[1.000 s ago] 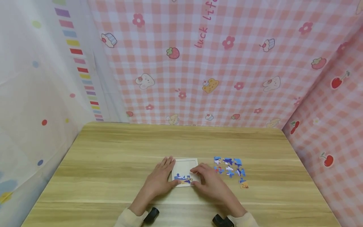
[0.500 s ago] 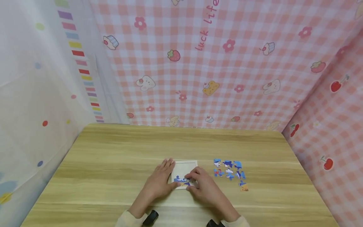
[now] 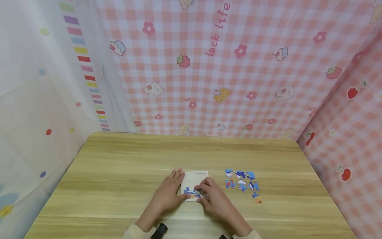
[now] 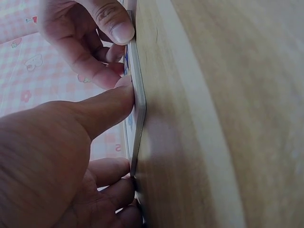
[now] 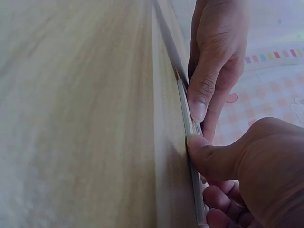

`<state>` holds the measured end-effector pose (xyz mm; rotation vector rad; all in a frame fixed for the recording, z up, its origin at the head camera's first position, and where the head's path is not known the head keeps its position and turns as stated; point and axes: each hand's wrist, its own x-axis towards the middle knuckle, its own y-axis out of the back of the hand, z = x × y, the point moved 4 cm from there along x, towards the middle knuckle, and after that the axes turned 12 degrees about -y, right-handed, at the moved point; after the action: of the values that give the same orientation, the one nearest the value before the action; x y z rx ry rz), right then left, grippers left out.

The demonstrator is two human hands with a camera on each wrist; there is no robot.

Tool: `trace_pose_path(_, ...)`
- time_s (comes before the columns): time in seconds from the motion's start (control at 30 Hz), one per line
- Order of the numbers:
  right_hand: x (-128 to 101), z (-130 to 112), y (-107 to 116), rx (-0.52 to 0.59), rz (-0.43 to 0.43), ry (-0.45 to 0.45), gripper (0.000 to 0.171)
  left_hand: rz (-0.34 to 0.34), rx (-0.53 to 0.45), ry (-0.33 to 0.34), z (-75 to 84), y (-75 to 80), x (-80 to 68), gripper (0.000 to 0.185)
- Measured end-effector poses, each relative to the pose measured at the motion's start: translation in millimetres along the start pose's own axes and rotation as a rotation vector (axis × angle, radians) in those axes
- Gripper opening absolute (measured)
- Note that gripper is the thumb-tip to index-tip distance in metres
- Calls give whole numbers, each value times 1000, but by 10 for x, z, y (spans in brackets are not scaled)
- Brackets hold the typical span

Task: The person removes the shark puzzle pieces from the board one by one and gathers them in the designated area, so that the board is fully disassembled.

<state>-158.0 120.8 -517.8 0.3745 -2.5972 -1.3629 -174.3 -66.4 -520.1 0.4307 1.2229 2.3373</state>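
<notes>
On the wooden table lies the white puzzle board, the left hand flat with straight fingers against its left edge, the right hand with curled fingers pressing a puzzle piece into its near part.

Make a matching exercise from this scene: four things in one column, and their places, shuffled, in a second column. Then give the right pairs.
Things:
1. left hand
2. right hand
3. loose puzzle pieces
4. joined puzzle pieces

Places:
A. spread on the table right of the puzzle board
B. on the board's left edge
C. on the board's near right part
D. along the board's near edge

Pairs: 1-B, 2-C, 3-A, 4-D
</notes>
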Motion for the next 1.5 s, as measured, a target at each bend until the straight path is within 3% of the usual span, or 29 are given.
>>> trace_pose_path(0.4, -3, -13, 17, -26, 12, 5, 28, 0, 2, 0, 3, -10, 0, 85)
trace_pose_path(0.63, 20, -15, 45, -4, 8, -35, 32, -4, -7, 4, 11, 5, -8, 84)
trace_pose_path(0.87, 41, -37, 69, -24, 41, 20, 32, 0, -2, 1, -1, 10, 2, 85)
trace_pose_path(1.03, 38, -3, 73, -32, 4, 13, 32, -7, 0, 4, -2, -2, 1, 85)
trace_pose_path(1.17, 32, 29, 104, -9, -13, -12, 29, -9, -2, 8, -8, -14, 10, 86)
trace_pose_path(1.5, -18, 130, 214, 51, 44, -44, 28, -28, -6, 18, -5, -19, 13, 86)
